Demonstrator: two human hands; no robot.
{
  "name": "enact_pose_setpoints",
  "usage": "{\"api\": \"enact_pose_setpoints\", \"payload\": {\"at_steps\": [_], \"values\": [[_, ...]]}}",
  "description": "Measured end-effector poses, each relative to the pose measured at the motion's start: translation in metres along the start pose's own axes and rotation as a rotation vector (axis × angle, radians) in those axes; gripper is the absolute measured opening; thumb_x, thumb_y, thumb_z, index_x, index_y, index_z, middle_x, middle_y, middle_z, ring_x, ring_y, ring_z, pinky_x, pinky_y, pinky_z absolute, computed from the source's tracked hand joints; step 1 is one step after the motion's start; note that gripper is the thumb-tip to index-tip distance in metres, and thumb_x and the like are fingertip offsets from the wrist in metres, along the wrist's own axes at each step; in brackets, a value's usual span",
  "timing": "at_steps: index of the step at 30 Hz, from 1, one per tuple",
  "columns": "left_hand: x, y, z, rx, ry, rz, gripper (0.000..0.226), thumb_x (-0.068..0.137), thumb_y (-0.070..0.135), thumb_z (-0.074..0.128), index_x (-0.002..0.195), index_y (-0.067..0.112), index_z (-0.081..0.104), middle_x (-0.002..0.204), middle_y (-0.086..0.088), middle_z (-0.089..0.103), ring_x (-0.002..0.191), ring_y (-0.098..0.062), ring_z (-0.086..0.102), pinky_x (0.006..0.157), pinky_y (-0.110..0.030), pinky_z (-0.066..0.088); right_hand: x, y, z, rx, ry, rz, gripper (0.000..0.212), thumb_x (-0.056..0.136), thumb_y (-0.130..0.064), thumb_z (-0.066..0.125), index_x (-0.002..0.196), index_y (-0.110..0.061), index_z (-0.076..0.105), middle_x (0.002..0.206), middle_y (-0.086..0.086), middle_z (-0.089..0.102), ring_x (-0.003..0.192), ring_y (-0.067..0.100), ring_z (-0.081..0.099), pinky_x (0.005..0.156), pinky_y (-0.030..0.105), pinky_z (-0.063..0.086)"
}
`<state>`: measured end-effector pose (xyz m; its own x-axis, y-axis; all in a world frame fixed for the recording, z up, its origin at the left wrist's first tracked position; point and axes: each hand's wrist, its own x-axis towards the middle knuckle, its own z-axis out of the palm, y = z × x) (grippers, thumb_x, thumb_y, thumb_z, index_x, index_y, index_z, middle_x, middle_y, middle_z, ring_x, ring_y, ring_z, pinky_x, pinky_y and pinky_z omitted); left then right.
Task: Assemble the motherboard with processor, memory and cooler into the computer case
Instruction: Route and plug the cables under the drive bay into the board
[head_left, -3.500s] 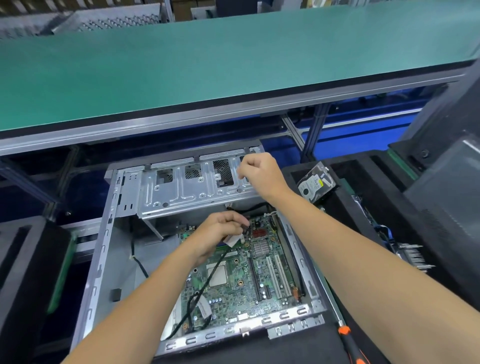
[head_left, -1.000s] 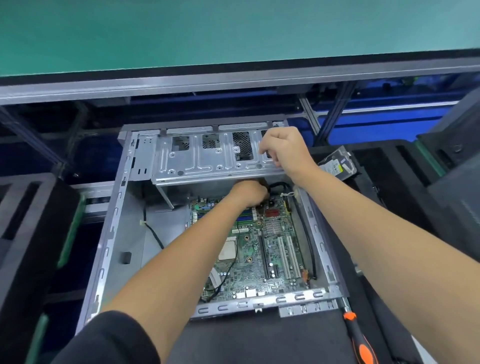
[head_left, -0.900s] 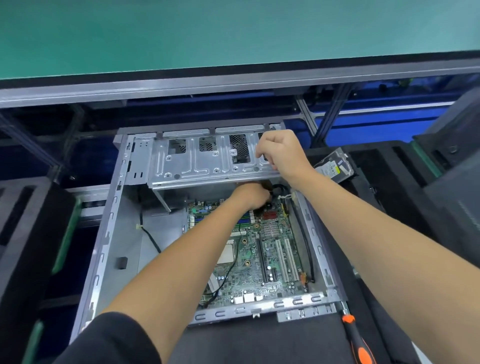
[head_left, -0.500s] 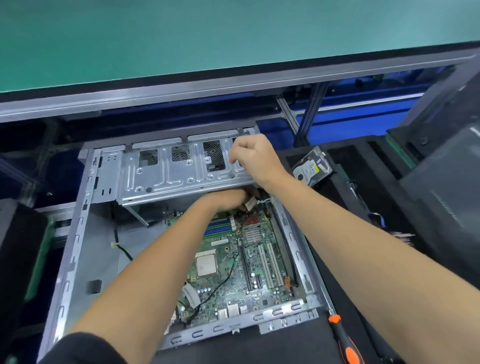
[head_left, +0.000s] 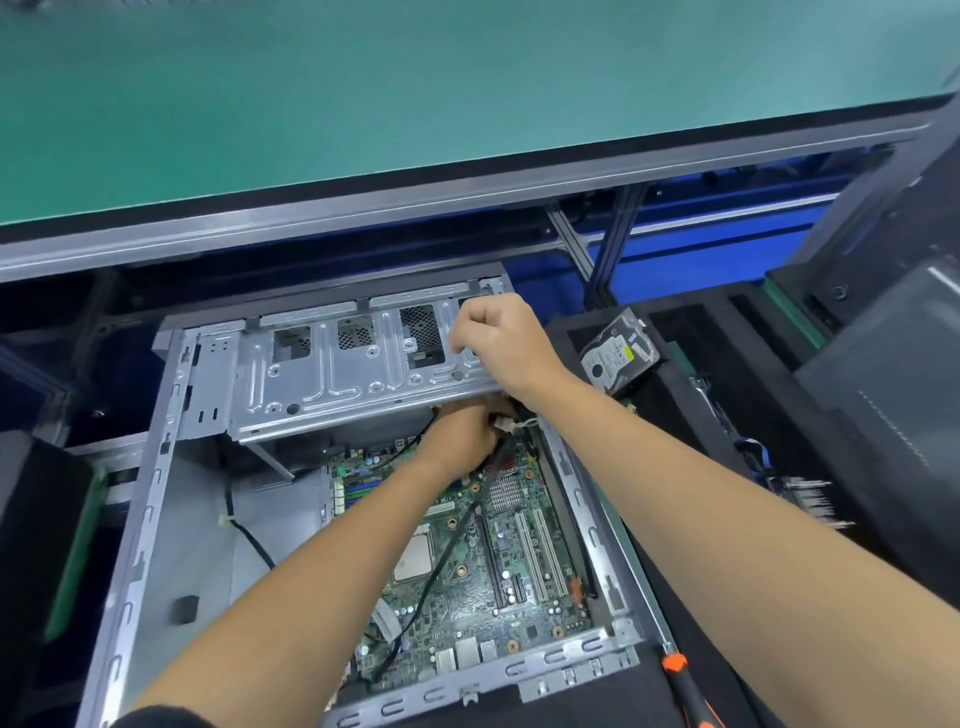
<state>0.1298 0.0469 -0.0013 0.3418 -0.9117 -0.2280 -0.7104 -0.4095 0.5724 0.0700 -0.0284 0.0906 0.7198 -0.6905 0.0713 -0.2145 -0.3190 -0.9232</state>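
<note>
Since half a second ago my left hand (head_left: 462, 434) has drawn back slightly from under the drive cage (head_left: 358, 374), and a white connector (head_left: 505, 423) now shows at its fingertips; my right hand (head_left: 501, 345) has kept its place on the cage.

Hand states: my left hand pinches the white connector and its black cable (head_left: 447, 545). My right hand is curled over the cage's right end, gripping its edge.

Task item: the motherboard (head_left: 483, 566) lies flat on the floor of the computer case (head_left: 140, 530), below the cage. Its processor (head_left: 413, 556) sits bare near the board's middle; I see no cooler fitted.

Method, in my judgement: hold the cage steady, line the plug up square with its header beneath the cage, and press straight down. I must keep the cable clear of the processor and slots. The header itself is hidden by my hand.

Materials: the cage is stamped, ribbed sheet steel with perforated vents. The board is green and densely populated, with long pale slots (head_left: 540, 556). A finned silver heatsink (head_left: 504, 491) stands just below the cage.
</note>
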Motion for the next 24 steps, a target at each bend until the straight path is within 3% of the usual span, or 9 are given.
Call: {"api": "enact_pose_setpoints", "payload": {"at_steps": [5, 11, 15, 17, 19, 22, 24], "values": [[-0.002, 0.001, 0.014, -0.148, 0.155, 0.010, 0.037, 0.083, -0.003, 0.052, 0.113, 0.008, 0.068, 0.116, -0.012, 0.067, 0.103, -0.030, 0.062, 0.088, -0.029, 0.046, 0.000, 0.001, 0.001, -0.001, 0.003, 0.009, 0.019, 0.067, -0.023, 0.057, 0.052, -0.012, 0.054, 0.045, -0.011, 0.041, 0.053, 0.013, 0.038, 0.063, 0.035, 0.037], [-0.004, 0.008, 0.015, -0.182, 0.229, 0.022, 0.031, 0.082, -0.006, 0.053, 0.104, 0.004, 0.072, 0.112, -0.013, 0.069, 0.102, -0.028, 0.063, 0.088, -0.022, 0.043, 0.002, 0.005, 0.000, -0.005, -0.002, 0.000, 0.025, 0.075, -0.009, 0.062, 0.052, -0.013, 0.055, 0.046, -0.011, 0.042, 0.054, 0.014, 0.038, 0.062, 0.036, 0.037], [-0.011, 0.001, -0.006, -0.286, 0.036, -0.089, 0.022, 0.092, 0.010, 0.054, 0.099, 0.021, 0.071, 0.110, 0.001, 0.067, 0.089, -0.019, 0.060, 0.074, -0.021, 0.046, 0.001, 0.005, 0.000, 0.009, -0.012, -0.005, 0.023, 0.077, -0.004, 0.061, 0.055, -0.003, 0.056, 0.046, -0.008, 0.041, 0.051, 0.014, 0.037, 0.059, 0.031, 0.033], [-0.025, -0.004, -0.023, -0.602, -0.061, -0.129, 0.007, 0.090, 0.014, 0.063, 0.093, 0.017, 0.068, 0.102, -0.002, 0.067, 0.082, -0.014, 0.063, 0.068, -0.013, 0.048, 0.001, 0.003, 0.000, 0.010, -0.008, -0.004, 0.023, 0.076, -0.004, 0.061, 0.054, -0.005, 0.056, 0.043, -0.011, 0.041, 0.051, 0.013, 0.037, 0.059, 0.029, 0.032], [-0.043, -0.011, -0.039, -0.893, -0.195, -0.138, 0.003, 0.092, 0.010, 0.059, 0.093, 0.011, 0.062, 0.090, -0.011, 0.068, 0.070, -0.013, 0.067, 0.065, -0.016, 0.054, 0.001, 0.003, 0.001, 0.009, -0.007, -0.013, 0.023, 0.074, -0.006, 0.061, 0.052, -0.007, 0.056, 0.041, -0.011, 0.040, 0.050, 0.011, 0.036, 0.059, 0.028, 0.030], [-0.057, -0.020, -0.051, -0.984, -0.352, -0.078, 0.009, 0.095, 0.012, 0.052, 0.095, 0.008, 0.060, 0.074, -0.007, 0.069, 0.061, -0.012, 0.065, 0.058, -0.017, 0.053, -0.002, 0.001, 0.002, 0.003, -0.012, -0.021, 0.017, 0.069, -0.013, 0.058, 0.055, -0.003, 0.059, 0.044, -0.006, 0.040, 0.050, 0.011, 0.036, 0.059, 0.028, 0.030], [-0.060, -0.019, -0.052, -1.029, -0.431, -0.042, 0.010, 0.096, 0.015, 0.051, 0.095, 0.009, 0.059, 0.067, -0.003, 0.066, 0.055, -0.010, 0.060, 0.052, -0.017, 0.050, -0.003, 0.001, 0.002, -0.002, -0.018, -0.008, 0.020, 0.071, -0.011, 0.059, 0.051, -0.012, 0.058, 0.042, -0.010, 0.040, 0.051, 0.011, 0.037, 0.062, 0.029, 0.033]]}}
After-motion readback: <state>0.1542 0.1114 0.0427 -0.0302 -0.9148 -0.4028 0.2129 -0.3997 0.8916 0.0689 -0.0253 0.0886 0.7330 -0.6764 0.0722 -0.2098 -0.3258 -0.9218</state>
